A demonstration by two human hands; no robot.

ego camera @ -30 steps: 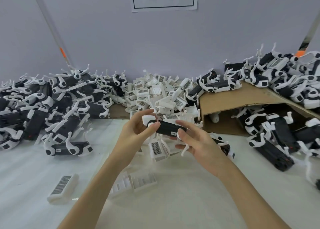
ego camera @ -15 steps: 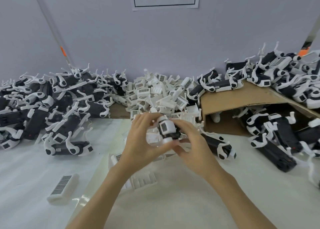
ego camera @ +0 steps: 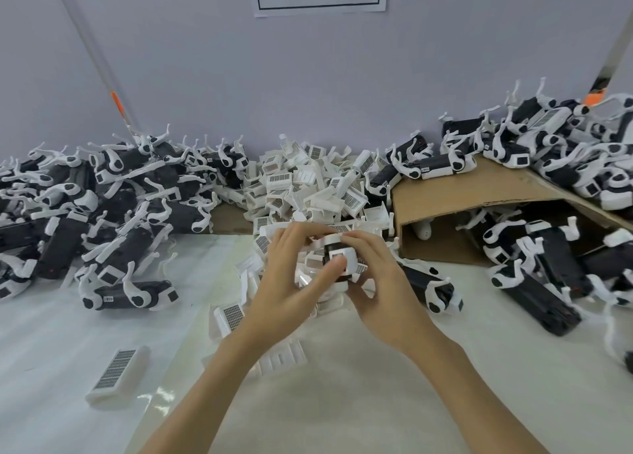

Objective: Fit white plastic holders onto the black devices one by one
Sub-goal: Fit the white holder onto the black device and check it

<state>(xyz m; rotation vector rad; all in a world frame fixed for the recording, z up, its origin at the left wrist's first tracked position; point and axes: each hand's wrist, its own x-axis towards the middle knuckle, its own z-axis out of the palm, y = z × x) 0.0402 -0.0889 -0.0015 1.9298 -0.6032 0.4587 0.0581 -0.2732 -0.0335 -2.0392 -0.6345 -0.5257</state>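
Note:
Both hands meet over the middle of the table around one black device turned end-on to me, with a white holder on it. My left hand grips it from the left, thumb on the holder's front. From the right, my right hand curls its fingers over the top and its thumb beneath. Behind the hands lies a heap of loose white holders. How far the holder sits on the device is hidden by my fingers.
Piles of black devices with white holders lie at left and at right on and inside a cardboard box. One fitted device lies just right of my hands. A single white holder lies at front left.
A second ago the device lay sideways between my hands. It has been turned end-on, both hands have closed in around it, and the white holder is now on its near end.

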